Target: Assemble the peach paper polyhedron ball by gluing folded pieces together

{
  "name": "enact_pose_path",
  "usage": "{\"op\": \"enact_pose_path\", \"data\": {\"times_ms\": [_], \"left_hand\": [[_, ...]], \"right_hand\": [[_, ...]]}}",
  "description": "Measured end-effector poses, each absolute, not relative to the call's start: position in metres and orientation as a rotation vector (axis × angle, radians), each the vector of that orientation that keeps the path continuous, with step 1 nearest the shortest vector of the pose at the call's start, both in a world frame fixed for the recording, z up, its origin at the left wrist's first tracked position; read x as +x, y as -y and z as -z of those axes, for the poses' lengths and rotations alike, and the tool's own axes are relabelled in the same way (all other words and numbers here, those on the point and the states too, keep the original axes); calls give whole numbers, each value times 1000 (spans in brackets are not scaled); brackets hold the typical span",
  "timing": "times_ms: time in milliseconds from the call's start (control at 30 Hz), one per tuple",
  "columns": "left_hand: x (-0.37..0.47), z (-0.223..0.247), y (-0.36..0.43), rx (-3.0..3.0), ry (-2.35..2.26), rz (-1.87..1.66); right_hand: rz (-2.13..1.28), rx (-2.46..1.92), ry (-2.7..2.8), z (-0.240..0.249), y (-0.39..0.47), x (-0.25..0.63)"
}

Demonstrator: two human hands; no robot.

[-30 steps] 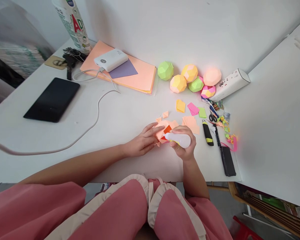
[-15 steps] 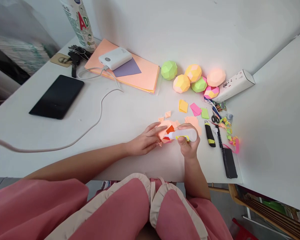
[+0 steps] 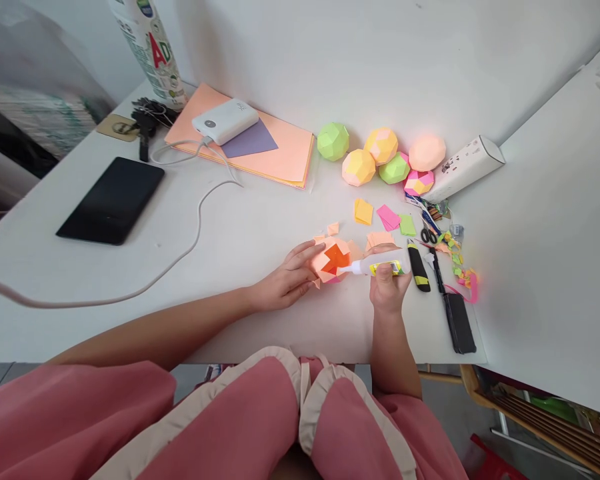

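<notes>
A peach folded-paper ball [image 3: 321, 265] with an orange star-shaped opening lies on the table. My left hand [image 3: 286, 279] steadies it from the left, fingers along its side; the thumb side is partly hidden. In my right hand [image 3: 389, 287] is a white glue bottle [image 3: 367, 266] with a yellow label, tipped nearly flat. Its nozzle points left and reaches the right edge of the opening; whether it touches the paper I cannot tell. Small peach paper pieces [image 3: 333, 229] lie just behind the ball, and peach squares [image 3: 379, 239] behind my right hand.
Finished paper balls [image 3: 359, 167] line the wall. Yellow [image 3: 363, 211], pink [image 3: 389, 218] and green paper squares [image 3: 407, 225] lie in front of them. Scissors [image 3: 429, 235], a cutter [image 3: 419, 266] and a black case [image 3: 459, 323] sit right. A tablet [image 3: 111, 200] and cable [image 3: 199, 233] are left.
My right hand has drawn the glue bottle to the right, so more of the orange opening shows. My left hand stays at the paper ball. The view has shifted slightly.
</notes>
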State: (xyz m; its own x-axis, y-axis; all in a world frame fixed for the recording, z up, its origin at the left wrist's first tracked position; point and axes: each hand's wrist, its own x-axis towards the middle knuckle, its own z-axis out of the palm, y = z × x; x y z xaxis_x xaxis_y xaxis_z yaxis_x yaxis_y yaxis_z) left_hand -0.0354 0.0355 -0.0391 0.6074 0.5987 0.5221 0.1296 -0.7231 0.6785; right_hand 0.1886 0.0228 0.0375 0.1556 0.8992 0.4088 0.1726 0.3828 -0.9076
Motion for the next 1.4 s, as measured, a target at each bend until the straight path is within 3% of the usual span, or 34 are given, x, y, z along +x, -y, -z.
{"op": "enact_pose_path", "data": {"times_ms": [767, 1400], "left_hand": [[-38, 34, -36, 2014, -518, -1103], [-36, 34, -35, 2259, -498, -1101]], "right_hand": [[-912, -1058, 998, -41, -29, 195], [-891, -1037, 1033, -41, -27, 191]]}}
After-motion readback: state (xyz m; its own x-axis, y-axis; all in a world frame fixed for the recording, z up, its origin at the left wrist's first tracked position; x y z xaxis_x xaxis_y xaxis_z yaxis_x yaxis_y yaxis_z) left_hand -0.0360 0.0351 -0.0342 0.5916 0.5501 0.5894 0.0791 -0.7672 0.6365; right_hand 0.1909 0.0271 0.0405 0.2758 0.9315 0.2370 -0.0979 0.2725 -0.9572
